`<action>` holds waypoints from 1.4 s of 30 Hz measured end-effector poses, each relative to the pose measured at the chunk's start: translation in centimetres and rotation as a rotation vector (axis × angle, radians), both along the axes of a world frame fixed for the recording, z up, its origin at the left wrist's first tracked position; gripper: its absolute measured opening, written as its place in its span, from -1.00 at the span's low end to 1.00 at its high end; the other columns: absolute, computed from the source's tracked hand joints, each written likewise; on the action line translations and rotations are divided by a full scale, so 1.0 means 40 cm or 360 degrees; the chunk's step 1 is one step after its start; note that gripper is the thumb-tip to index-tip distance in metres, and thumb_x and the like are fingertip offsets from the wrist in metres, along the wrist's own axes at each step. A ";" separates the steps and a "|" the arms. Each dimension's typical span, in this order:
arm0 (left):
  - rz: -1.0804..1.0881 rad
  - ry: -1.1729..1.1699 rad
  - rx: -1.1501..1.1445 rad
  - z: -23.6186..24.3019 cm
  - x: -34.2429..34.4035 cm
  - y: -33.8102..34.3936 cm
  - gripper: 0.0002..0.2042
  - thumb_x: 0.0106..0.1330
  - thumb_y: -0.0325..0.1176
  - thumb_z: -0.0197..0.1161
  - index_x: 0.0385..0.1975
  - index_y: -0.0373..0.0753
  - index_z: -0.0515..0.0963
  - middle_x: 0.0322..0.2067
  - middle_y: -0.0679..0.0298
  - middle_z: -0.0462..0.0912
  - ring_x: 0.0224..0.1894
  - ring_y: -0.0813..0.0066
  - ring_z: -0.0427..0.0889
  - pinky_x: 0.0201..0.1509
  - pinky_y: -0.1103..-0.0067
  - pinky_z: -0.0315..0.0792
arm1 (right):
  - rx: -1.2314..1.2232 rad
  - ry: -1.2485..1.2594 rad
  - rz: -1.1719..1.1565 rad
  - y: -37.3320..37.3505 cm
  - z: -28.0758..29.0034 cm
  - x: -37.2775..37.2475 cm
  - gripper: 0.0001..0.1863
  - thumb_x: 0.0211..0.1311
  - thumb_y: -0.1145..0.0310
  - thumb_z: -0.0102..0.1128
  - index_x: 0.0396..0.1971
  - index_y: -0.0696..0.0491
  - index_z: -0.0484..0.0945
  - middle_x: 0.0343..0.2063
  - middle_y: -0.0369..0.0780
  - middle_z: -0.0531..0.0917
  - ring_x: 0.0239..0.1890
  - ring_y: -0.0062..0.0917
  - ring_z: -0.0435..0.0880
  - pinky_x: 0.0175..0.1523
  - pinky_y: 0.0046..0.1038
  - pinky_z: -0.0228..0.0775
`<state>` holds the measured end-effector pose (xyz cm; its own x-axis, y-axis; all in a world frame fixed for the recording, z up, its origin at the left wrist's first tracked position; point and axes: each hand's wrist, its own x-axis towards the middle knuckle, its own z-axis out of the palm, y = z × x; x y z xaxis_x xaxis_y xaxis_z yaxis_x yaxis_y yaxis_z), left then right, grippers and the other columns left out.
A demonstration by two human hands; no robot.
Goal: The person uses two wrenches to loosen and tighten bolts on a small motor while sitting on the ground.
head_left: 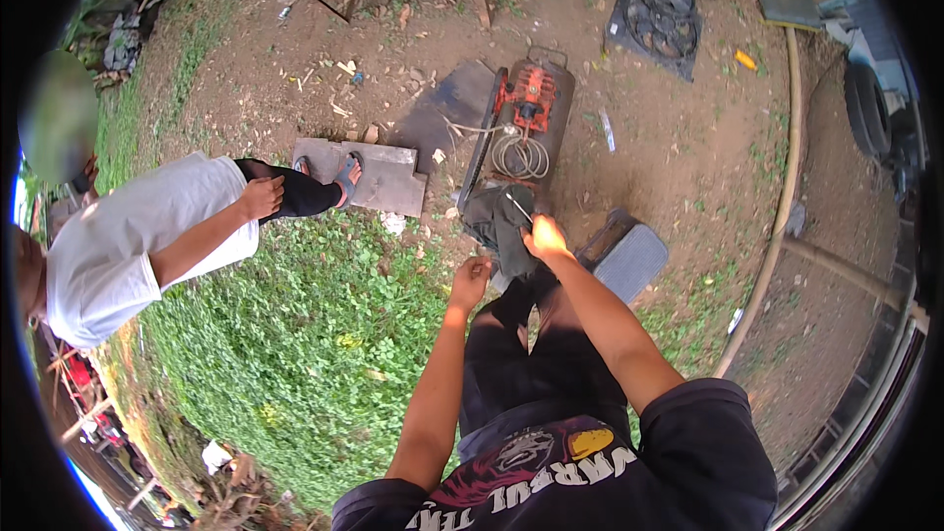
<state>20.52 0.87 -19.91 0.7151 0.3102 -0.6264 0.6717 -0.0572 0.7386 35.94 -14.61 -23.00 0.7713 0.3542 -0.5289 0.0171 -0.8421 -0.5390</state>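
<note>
Slim metal tool [519,209], pale shaft, gripped in the right hand [545,238], fist closed round its near end; shaft runs out up and left from the fist, long axis slanting across the dark bundle [489,218] just ahead, right hand the nearer one. Left hand [471,283] lower and to the left, fingers curled in, near the bundle's bottom edge but apart from the tool; can't tell if anything is inside the curl. Past the bundle, compressor-like machine [533,98] with red motor head, coiled hose [521,156] lying on it. Right of the right hand, box with grey top [631,261]; farther up right, fan in a dark frame [657,22]. Left, flat boards [388,177] with another person in a white shirt [162,236] at their edge, that person's hand [262,199] down by the thigh. Hard to make out: tool's handle hidden in the fist, tip small, contact with bundle unclear; bundle's make-up lost in dark folds, other person partly cut off at the rim
</note>
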 end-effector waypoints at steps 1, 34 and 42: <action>0.0159 0.0015 -0.0143 0.034 0.011 -0.011 -0.72 0.32 -0.18 0.16 -0.12 -0.24 0.52 -0.36 0.38 0.59 -0.39 0.66 0.50 -0.38 0.65 0.42 | 0.0020 0.0071 -0.0111 -0.004 0.041 0.016 -0.66 0.06 0.24 0.24 -0.27 0.20 0.54 -0.33 0.03 0.62 -0.24 -0.04 0.61 -0.15 -0.24 0.45; 0.1802 -0.0388 0.0059 0.150 0.504 -0.149 -0.78 0.38 -0.29 0.09 -0.13 -0.29 0.50 -0.26 0.29 0.60 -0.30 0.62 0.53 -0.29 0.64 0.44 | 0.0772 0.0170 0.0089 0.022 0.312 1.169 -0.72 0.19 0.28 0.23 -0.35 0.24 0.59 -0.56 -0.28 0.64 -0.48 -0.66 0.52 -0.37 -0.52 0.34; 0.2021 -0.0018 0.0603 -0.124 0.338 -0.206 -0.81 0.30 -0.41 0.15 -0.14 -0.31 0.48 -0.31 0.29 0.55 -0.26 0.54 0.49 -0.19 0.60 0.39 | 0.0423 -0.0410 0.0754 0.255 -0.143 1.198 -0.69 0.07 0.22 0.28 -0.37 0.20 0.60 -0.49 0.01 0.65 -0.38 -0.15 0.65 -0.25 -0.27 0.42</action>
